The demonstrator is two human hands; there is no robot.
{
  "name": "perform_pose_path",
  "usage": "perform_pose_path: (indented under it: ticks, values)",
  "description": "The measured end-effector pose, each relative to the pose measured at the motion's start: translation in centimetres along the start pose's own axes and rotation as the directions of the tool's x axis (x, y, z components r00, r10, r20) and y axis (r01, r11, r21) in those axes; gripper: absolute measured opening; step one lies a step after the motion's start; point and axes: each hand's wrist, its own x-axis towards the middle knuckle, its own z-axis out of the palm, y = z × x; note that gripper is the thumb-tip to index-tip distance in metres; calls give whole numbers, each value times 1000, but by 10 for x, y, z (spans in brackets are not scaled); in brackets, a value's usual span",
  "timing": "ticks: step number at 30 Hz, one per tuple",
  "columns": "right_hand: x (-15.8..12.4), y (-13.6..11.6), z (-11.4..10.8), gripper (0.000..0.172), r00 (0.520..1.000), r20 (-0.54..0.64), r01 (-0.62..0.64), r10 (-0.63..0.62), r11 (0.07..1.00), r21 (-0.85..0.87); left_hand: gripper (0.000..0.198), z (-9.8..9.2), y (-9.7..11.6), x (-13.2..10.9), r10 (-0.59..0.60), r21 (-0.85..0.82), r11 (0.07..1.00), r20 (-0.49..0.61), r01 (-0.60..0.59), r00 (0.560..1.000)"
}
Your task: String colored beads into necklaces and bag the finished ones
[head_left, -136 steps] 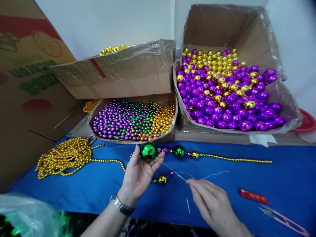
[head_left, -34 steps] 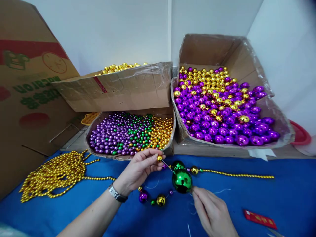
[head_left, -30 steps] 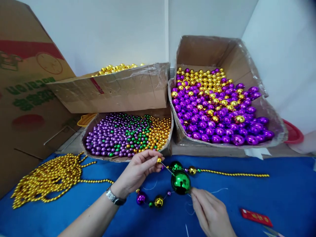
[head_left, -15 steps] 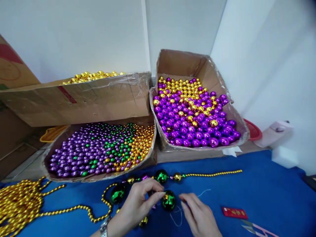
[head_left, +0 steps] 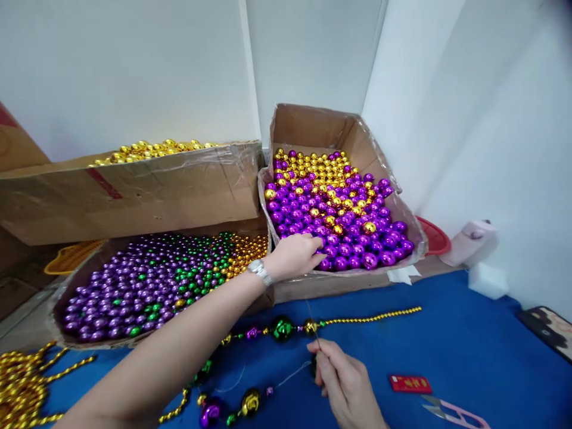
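My left hand (head_left: 297, 256), a metal watch on its wrist, reaches over the front rim of the right cardboard box (head_left: 330, 128). Its fingers touch the purple beads (head_left: 353, 247); whether one is gripped is hidden. Above the blue cloth (head_left: 366, 351), my right hand (head_left: 342, 375) pinches a thin needle that points up. A dark green ball (head_left: 313, 364) shows partly behind its fingers. Clear thread (head_left: 292, 374) runs left from there to a small purple bead (head_left: 269, 391), a gold ball (head_left: 250, 402) and a big purple ball (head_left: 211, 412).
Small purple, green and gold beads (head_left: 129, 280) fill the lower left box. Behind it stands a box (head_left: 179, 187) of gold beads. Gold bead strings (head_left: 20, 381) lie at far left. A red packet (head_left: 410, 384) and pink-handled scissors (head_left: 456, 412) lie at right.
My left hand has left the green ball and moved up to the purple beads in the right box. My right hand now shows a needle. The view has shifted.
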Motion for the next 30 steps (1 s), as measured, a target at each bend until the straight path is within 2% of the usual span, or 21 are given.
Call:
perform_pose_path:
  ticks: [1,3,5,8,10,11,12,14,15,17,20,23,27,30]
  values:
    - [0,-1,-1,30,1000,0,14,-13,1000,-13,8,5,-8,12,-10,6,1000,23,10,1000]
    - [0,-3,-2,28,999,8,52,-51,998,-45,19,13,-19,29,-27,-21,999,72,29,997]
    - [0,-5,-3,27,998,6,56,-56,996,-72,22,14,-22,35,-29,-66,997,98,35,995]
    - [-2,-6,-5,28,999,-41,-14,11,998,-67,14,3,-14,20,-20,-151,988,74,31,997]
    - [-3,-5,-6,29,997,-63,-41,38,998,-47,19,-6,-5,-1,-53,-284,957,16,56,998]
    - [-4,-4,-7,30,997,-63,-35,32,998,-45,22,-10,-1,-14,-96,-406,910,-18,80,995]
    - [-5,-4,-7,29,998,-61,-14,11,998,-53,23,-12,2,-27,-164,-584,804,-44,108,985]
    - [-5,-3,-9,27,997,-48,51,-56,994,-100,21,-14,4,-55,-319,-862,491,-37,131,947]
    - [-5,-2,-9,26,995,-35,86,-91,988,-131,20,-13,3,-68,-388,-934,336,-17,124,921]
    - [-6,-1,-9,24,988,-4,149,-153,972,-184,19,-10,-1,-90,-497,-983,154,11,101,868]
    - [-6,3,-7,24,975,32,221,-219,948,-228,21,-3,-8,-115,-585,-997,48,19,58,811]
    - [-7,5,-3,24,965,60,263,-257,931,-252,20,3,-10,-129,-603,-999,4,32,43,797]
    - [-8,3,2,23,952,91,306,-292,911,-276,16,8,-6,-135,-628,-998,-66,47,8,777]
    - [-8,1,4,23,943,94,333,-320,891,-308,10,12,-3,-136,-675,-992,-115,43,-47,736]
